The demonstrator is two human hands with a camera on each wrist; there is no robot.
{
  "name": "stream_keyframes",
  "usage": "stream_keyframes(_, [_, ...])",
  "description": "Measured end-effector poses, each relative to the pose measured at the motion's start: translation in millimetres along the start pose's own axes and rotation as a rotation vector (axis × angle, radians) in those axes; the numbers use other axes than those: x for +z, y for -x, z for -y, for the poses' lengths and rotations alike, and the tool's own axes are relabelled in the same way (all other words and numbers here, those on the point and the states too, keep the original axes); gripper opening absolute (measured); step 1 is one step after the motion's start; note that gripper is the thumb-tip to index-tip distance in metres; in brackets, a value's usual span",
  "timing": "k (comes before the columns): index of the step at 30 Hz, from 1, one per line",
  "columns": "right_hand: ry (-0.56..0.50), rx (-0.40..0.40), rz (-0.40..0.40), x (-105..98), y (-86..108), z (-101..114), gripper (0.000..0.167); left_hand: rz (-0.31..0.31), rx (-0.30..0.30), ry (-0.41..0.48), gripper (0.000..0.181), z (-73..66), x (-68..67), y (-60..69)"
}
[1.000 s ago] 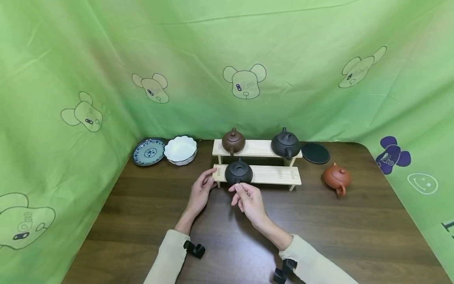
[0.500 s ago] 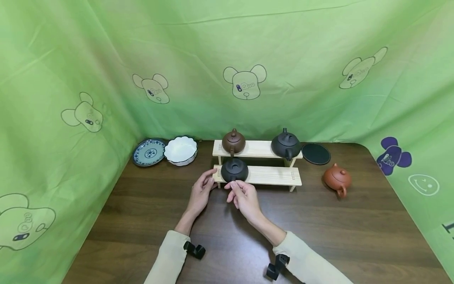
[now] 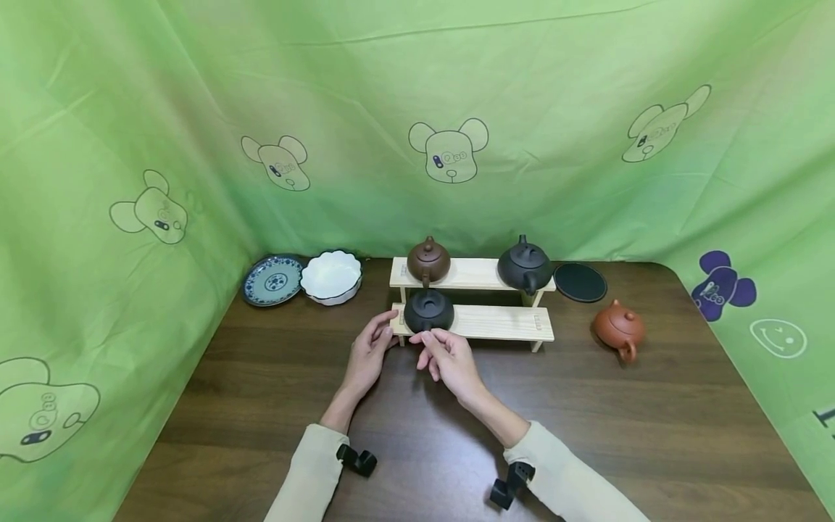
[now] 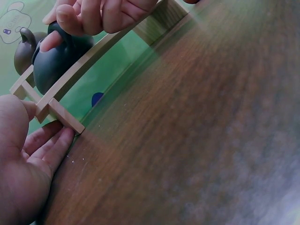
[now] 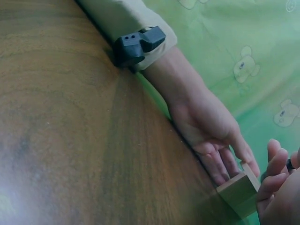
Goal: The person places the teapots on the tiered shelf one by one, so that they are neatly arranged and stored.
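On the lower board of a two-tier wooden stand (image 3: 501,321) sits a black teapot (image 3: 428,307), upright at the left end. My right hand (image 3: 450,362) pinches its handle, which points toward me and is mostly covered by the fingers in the head view. The left wrist view shows a finger through that handle (image 4: 68,40). My left hand (image 3: 367,355) holds the stand's left end, thumb against the board and the other fingers by the leg (image 4: 66,116). Behind, the upper board carries a brown teapot (image 3: 428,261) and a second black teapot (image 3: 525,265).
A reddish-orange teapot (image 3: 618,326) stands on the table (image 3: 620,420) to the right. Near it lies a black round mat (image 3: 580,282). At the back left are a blue patterned plate (image 3: 274,280) and a white scalloped bowl (image 3: 331,277). Green cloth (image 3: 450,80) encloses the table.
The black teapot on the lower board has shifted left, toward the stand's end, with my right hand on its handle. My left hand has stayed in place.
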State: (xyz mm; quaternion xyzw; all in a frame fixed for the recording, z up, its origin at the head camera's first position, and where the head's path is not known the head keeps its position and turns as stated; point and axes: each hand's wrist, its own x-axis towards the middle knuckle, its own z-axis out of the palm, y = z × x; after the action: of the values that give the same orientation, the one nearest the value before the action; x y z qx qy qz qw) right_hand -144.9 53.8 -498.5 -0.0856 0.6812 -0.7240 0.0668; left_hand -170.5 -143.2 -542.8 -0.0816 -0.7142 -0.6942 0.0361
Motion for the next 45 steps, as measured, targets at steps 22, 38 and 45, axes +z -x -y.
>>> stream_keyframes(22, [-0.056, 0.078, 0.042, -11.1, 1.6, 0.8, 0.036, -0.006, -0.019, 0.012, 0.038, -2.5, 0.5, 1.4])
stream_keyframes(38, [-0.064, 0.035, -0.011, -28.8, 15.2, 3.8, 0.03, -0.007, -0.02, 0.025, 0.039, -4.0, 1.0, 1.3])
stream_keyframes(45, [-0.044, 0.008, -0.003, -37.8, 22.8, 8.0, 0.032, -0.01, -0.018, 0.031, 0.038, -3.7, 1.6, 1.3])
